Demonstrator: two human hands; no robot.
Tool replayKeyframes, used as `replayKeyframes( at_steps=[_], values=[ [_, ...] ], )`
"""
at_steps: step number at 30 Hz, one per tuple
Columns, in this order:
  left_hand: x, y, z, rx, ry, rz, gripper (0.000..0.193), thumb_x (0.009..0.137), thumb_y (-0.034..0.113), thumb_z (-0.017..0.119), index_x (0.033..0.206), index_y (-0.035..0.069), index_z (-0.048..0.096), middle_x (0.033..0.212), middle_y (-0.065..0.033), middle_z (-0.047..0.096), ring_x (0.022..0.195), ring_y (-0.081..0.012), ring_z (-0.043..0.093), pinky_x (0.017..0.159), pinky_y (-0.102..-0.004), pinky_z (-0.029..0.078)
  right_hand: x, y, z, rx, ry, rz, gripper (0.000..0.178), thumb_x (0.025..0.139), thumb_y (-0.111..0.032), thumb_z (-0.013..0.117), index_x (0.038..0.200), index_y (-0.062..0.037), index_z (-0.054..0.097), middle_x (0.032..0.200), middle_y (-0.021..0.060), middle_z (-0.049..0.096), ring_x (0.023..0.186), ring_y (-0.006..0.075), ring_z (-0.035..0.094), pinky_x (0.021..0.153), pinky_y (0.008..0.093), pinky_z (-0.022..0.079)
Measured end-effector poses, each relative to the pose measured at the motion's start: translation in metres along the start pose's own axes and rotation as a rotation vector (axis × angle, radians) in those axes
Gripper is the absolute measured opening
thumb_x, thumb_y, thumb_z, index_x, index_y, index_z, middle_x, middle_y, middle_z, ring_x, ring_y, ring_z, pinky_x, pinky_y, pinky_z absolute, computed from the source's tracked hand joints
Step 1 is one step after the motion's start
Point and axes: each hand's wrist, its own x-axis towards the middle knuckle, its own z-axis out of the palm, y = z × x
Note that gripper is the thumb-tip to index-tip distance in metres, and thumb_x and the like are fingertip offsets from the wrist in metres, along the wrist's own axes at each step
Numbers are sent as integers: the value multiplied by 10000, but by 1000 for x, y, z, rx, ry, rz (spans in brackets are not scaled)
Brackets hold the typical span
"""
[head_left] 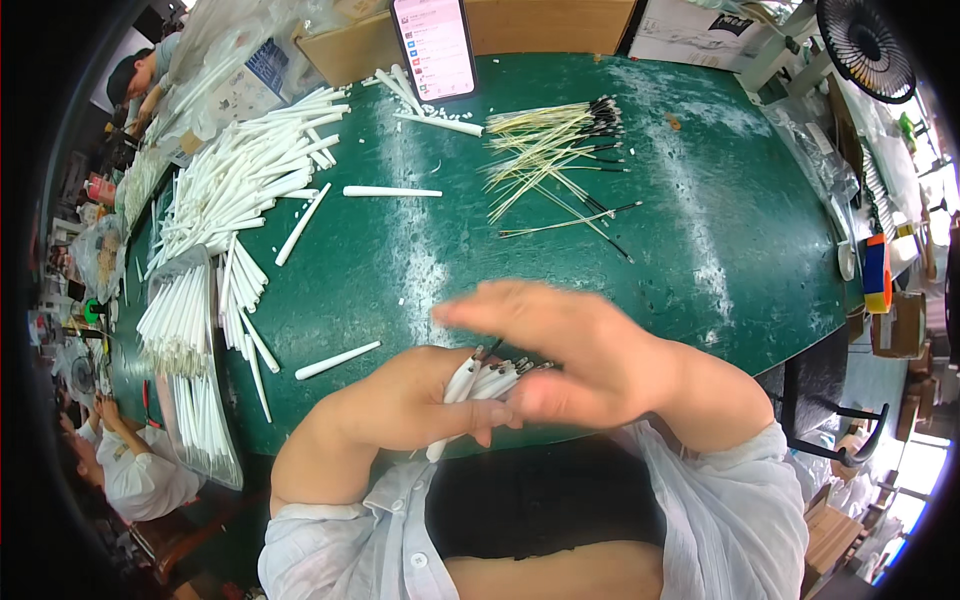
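Observation:
Low in front of me, my left hand is closed round a bundle of white tapered tubes, whose narrow ends have small dark tips. Over that bundle hovers my right hand, slightly blurred, its fingers stretched out and its thumb close to the tube ends; whether it touches them I cannot tell. A single white tube lies left of my hands. Beyond it is a large heap of similar tubes. Thin yellowish wires with black ends lie fanned out at the far middle.
A clear tray of tubes stands at the left edge of the green table. A phone leans against a cardboard box at the back. Far right is a black fan. People sit on the left.

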Motion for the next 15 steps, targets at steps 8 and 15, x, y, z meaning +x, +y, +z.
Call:
replayKeyframes(
  at_steps=[8,15],
  values=[
    [1,1,1,-80,-6,-59,276,936,181,702,1135,-2,652,933,-68,721,772,-145,692,673,-289,542,4,-2,-3,90,82,232,218,839,-97,701,1037,-38,632,956,127,669,883,309,627,821,411,481],
    [3,-1,1,-36,6,-31,287,938,185,697,1146,-6,645,932,-70,728,767,-147,698,676,-289,544,6,-6,-2,38,65,243,68,835,2,702,892,-26,678,883,73,680,849,222,633,776,348,488]
  ],
)
